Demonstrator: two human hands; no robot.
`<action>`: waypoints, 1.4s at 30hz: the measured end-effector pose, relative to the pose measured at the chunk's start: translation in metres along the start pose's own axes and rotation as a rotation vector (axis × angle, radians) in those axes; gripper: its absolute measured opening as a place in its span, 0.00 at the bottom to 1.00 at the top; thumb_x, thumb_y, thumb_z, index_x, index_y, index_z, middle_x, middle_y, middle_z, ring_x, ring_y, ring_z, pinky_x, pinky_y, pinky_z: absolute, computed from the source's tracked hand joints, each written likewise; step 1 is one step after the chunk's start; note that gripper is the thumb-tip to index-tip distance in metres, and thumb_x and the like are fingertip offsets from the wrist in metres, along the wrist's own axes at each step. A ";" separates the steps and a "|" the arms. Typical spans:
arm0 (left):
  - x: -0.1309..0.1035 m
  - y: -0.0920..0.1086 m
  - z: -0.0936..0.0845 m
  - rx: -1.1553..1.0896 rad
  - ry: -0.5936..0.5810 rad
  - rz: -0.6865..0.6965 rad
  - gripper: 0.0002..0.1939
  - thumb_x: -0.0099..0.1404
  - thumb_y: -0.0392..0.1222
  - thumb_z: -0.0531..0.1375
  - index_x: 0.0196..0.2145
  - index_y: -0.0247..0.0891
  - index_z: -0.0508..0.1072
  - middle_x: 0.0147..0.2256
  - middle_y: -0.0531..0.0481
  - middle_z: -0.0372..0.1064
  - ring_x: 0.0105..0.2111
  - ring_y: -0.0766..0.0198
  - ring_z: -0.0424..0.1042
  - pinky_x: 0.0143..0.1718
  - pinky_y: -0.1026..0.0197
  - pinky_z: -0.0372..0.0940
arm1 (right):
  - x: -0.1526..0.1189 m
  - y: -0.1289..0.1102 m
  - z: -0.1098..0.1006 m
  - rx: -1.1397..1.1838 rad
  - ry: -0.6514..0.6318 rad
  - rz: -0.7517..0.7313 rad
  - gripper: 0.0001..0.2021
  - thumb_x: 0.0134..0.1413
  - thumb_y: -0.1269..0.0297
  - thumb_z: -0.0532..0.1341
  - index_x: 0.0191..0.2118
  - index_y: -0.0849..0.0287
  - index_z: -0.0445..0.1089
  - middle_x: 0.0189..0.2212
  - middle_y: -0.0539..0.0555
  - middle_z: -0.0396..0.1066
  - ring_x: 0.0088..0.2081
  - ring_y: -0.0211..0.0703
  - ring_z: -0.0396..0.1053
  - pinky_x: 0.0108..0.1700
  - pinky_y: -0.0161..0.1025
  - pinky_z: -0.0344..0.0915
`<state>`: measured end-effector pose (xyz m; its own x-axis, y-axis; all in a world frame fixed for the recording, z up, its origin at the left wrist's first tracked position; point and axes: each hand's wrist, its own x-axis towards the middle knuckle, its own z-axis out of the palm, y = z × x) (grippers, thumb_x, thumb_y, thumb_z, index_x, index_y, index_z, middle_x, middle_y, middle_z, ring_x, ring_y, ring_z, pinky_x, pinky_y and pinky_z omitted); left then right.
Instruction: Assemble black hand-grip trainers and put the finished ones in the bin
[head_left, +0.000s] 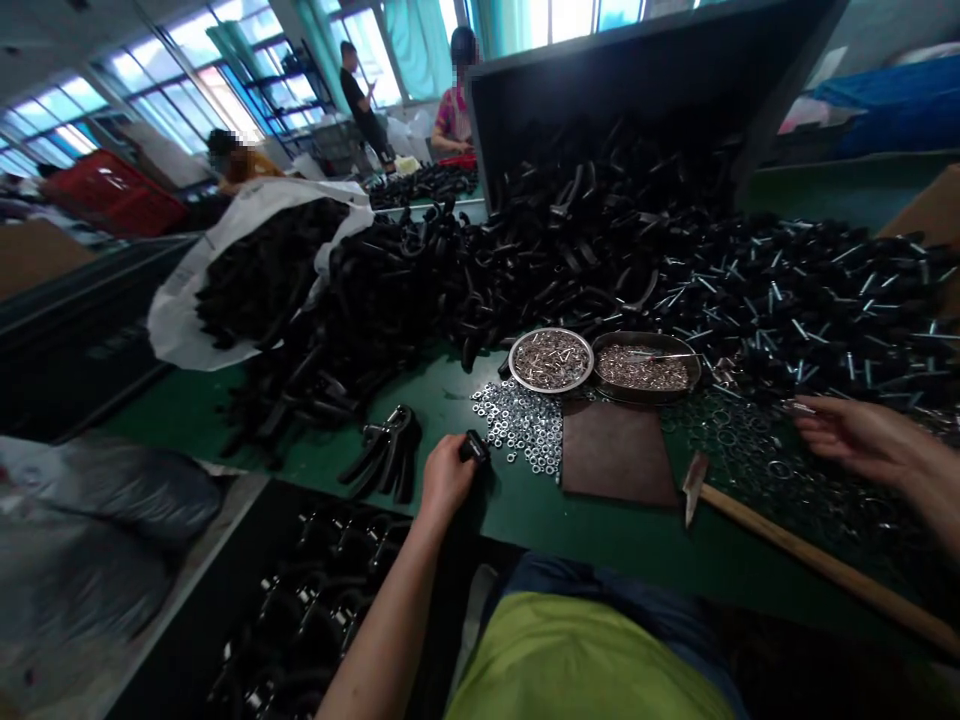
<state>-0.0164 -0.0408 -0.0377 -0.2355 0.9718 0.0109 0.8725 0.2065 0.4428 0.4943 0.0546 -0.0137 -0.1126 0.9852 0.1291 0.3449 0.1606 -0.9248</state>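
Gripping a black part point(474, 450) in the closed left hand point(446, 482), just beside loose nuts point(551, 440) on the bench point(517, 505). With right hand point(862, 440) partly curled near rings point(726, 437), cannot tell any hold. Could scatter nuts by brushing sideways.

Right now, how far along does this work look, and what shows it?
Partway, probably. Done-looking: black pieces with metal fittings in the lower-left box. In hand: the left hand holds a black part; the right hand is near the metal rings, its grip unclear. Apparently remaining: heaped loose black parts and scattered nuts.
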 end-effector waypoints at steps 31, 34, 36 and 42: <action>-0.058 0.130 -0.001 -1.197 -0.467 -0.046 0.10 0.49 0.40 0.67 0.29 0.35 0.73 0.30 0.50 0.73 0.32 0.62 0.72 0.37 0.61 0.65 | -0.089 -0.124 0.198 0.740 -0.203 0.414 0.12 0.49 0.58 0.63 0.37 0.58 0.66 0.22 0.45 0.64 0.20 0.30 0.60 0.19 0.29 0.58; -0.058 0.130 0.001 -1.061 -0.399 0.068 0.08 0.52 0.42 0.65 0.28 0.36 0.73 0.31 0.48 0.73 0.33 0.62 0.71 0.37 0.62 0.64 | -0.086 -0.122 0.195 0.648 -0.150 0.365 0.12 0.48 0.59 0.64 0.37 0.59 0.67 0.29 0.50 0.70 0.30 0.36 0.69 0.30 0.33 0.66; -0.060 0.132 0.008 -1.031 -0.388 0.019 0.09 0.53 0.44 0.64 0.30 0.36 0.72 0.30 0.49 0.72 0.29 0.64 0.71 0.32 0.63 0.64 | -0.084 -0.121 0.190 0.479 -0.104 0.291 0.11 0.47 0.60 0.64 0.37 0.59 0.68 0.33 0.52 0.72 0.36 0.40 0.71 0.38 0.38 0.68; -0.068 0.144 0.036 -1.406 -0.752 -0.414 0.15 0.51 0.46 0.65 0.31 0.36 0.65 0.17 0.60 0.55 0.15 0.75 0.53 0.17 0.71 0.51 | -0.082 -0.131 0.175 0.179 -0.051 0.175 0.09 0.49 0.62 0.63 0.38 0.57 0.69 0.31 0.51 0.74 0.34 0.42 0.72 0.38 0.38 0.69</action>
<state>0.1407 -0.0735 -0.0065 0.2747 0.8006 -0.5326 -0.3399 0.5990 0.7250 0.2950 -0.0582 0.0344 -0.1141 0.9920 -0.0530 0.1936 -0.0301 -0.9806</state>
